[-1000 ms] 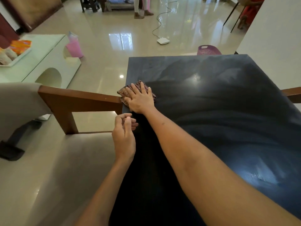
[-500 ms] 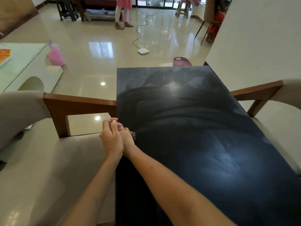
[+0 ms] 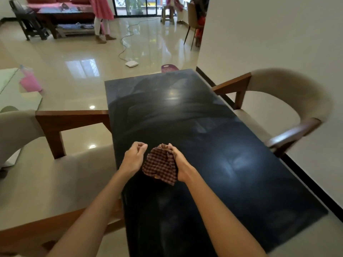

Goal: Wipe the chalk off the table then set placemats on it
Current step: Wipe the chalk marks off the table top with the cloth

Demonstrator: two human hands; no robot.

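Right hand point(image 3: 181, 166) grips the checked cloth point(image 3: 160, 166), fingers curled round its bunched top edge; the rest of the cloth hangs loose below the fist, over the near-left part of the black table point(image 3: 232, 145). Can't tell whether the cloth's lower edge touches the tabletop. Left hand point(image 3: 134, 157) sits just beside the cloth on its left, fingers curled in toward the thumb, nothing visible in it (whether fingertips touch the cloth edge: can't tell). Both forearms reach in from the bottom of the frame, over the near end of the table.

Tabletop: dark, glossy, with pale hazy chalk smears, strongest on the right-centre patch and along the far end; darker swept bands across the middle. Nothing seen lying on the surface.

Around it:
- beige armchair with wood arm point(image 3: 72, 117) tight against the table's left side
- second beige chair point(image 3: 289, 95) at the right side, next to the white wall, blurred
- purple basket top point(image 3: 169, 68) just past the table's far edge
- white box with cable point(image 3: 131, 63) on the shiny tile floor beyond
- pink container point(image 3: 29, 81) on the floor at left, beside a pale green low table point(image 3: 16, 97)
- a person in pink point(image 3: 103, 19) standing far back near a dark coffee table
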